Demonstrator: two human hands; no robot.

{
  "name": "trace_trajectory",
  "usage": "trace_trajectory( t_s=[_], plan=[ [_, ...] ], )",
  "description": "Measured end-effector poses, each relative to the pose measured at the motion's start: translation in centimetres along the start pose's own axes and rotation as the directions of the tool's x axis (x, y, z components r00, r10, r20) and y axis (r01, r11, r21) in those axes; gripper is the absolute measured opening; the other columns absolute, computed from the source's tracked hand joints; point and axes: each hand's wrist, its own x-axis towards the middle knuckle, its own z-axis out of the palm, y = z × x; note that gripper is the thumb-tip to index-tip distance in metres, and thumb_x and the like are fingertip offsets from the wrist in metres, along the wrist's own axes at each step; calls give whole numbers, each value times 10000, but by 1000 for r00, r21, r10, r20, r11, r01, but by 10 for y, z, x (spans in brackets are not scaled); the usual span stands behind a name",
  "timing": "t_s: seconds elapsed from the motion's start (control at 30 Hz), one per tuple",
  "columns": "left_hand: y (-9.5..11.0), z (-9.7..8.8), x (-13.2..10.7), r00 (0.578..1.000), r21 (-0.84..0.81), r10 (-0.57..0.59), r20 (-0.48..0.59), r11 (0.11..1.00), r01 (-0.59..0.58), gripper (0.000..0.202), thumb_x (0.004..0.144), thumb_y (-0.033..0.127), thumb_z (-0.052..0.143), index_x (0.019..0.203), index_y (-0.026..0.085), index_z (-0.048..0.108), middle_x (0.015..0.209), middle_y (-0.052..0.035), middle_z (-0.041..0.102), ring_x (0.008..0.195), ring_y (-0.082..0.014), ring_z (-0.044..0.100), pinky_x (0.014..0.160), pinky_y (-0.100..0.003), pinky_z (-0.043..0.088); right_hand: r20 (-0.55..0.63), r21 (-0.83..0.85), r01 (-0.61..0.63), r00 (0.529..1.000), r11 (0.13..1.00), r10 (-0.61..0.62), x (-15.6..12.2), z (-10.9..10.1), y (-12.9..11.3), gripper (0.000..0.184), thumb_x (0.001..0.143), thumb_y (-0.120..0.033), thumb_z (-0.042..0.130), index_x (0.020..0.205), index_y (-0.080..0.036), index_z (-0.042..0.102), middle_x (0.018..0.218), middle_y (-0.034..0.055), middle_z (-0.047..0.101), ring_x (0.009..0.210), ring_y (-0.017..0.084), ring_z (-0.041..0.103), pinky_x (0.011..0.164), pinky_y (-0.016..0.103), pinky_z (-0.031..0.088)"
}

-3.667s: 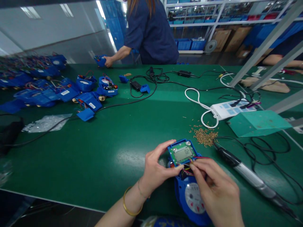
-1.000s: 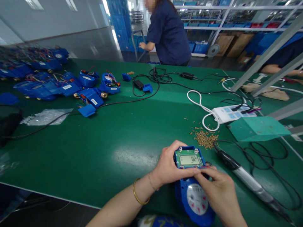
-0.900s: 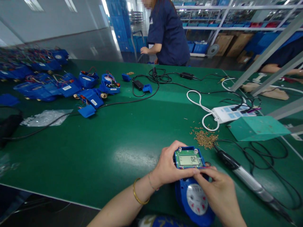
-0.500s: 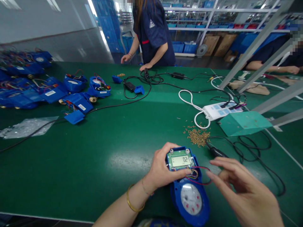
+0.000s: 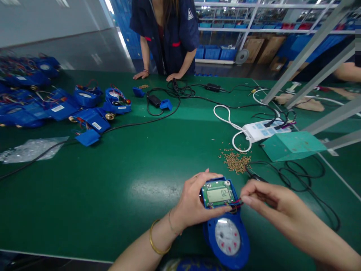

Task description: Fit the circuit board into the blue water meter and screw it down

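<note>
A blue water meter (image 5: 244, 241) with a round white dial is in front of me at the table's near side. At its upper end a green circuit board with an LCD screen (image 5: 218, 195) shows digits like 0.2. My left hand (image 5: 194, 199) is closed around the meter's upper left side, its thumb lying across below the screen. At the board's lower right, my right hand (image 5: 263, 199) pinches red and dark wires (image 5: 237, 201) between thumb and fingertips. A pile of small brass-coloured screws (image 5: 237, 162) lies just beyond the meter.
Several blue meters (image 5: 93, 122) with loose wires crowd the left side, near a clear plastic bag (image 5: 31, 149). A white power strip (image 5: 266, 130), a green block (image 5: 293, 146) and black cables lie to the right. Across the table stands a person (image 5: 166, 41), both hands resting on its edge.
My right hand has moved left and closed on the wires, drawing the loose loop in. My left hand still holds the meter. The person opposite has turned to face the table and shifted left.
</note>
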Motion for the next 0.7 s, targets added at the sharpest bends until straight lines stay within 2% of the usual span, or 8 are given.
trace_trajectory(
  t_s=[0.13, 0.27, 0.4, 0.53, 0.7],
  plan=[
    [0, -1, 1, 1000, -17, -4, 8, 1000, 5, 631, 664, 372, 893, 1197, 203, 601, 1140, -74, 755, 1044, -246, 731, 1194, -524, 387, 35, 99, 10, 999, 995, -14, 6, 2, 9, 424, 916, -593, 568, 794, -196, 657, 717, 17, 591, 670, 137, 527, 590, 240, 398],
    [1, -3, 4, 1000, -19, -17, 25, 1000, 17, 637, 652, 371, 907, 1183, 203, 597, 1124, -73, 760, 1011, -248, 744, 1242, -581, 262, 6, 258, 15, 1000, 966, -17, 10, 5, 14, 356, 874, -540, 668, 786, -195, 664, 663, -7, 573, 611, 104, 508, 553, 200, 392],
    [4, -5, 7, 999, -22, 1, 41, 1000, 0, 629, 636, 358, 919, 1161, 198, 610, 1093, -65, 768, 1000, -246, 748, 1271, -584, 150, -17, 270, 50, 999, 961, -47, 11, 6, 12, 347, 873, -522, 678, 773, -190, 678, 679, 5, 591, 619, 103, 525, 558, 193, 405],
    [4, -5, 7, 999, -34, -15, 29, 999, 16, 625, 636, 337, 918, 1164, 199, 612, 1091, -63, 769, 1002, -244, 748, 1273, -586, 117, -18, 231, 61, 998, 971, -58, 12, 5, 12, 374, 878, -534, 666, 750, -183, 674, 651, 4, 567, 598, 102, 491, 543, 197, 386],
    [-1, -3, 4, 998, -82, -64, 8, 995, 65, 631, 637, 353, 919, 1168, 209, 610, 1110, -59, 764, 1003, -247, 746, 1265, -604, 122, 22, 332, 12, 1000, 943, -20, 16, 10, 25, 373, 848, -525, 709, 720, -177, 668, 619, -5, 557, 573, 91, 474, 524, 186, 369]
  ],
)
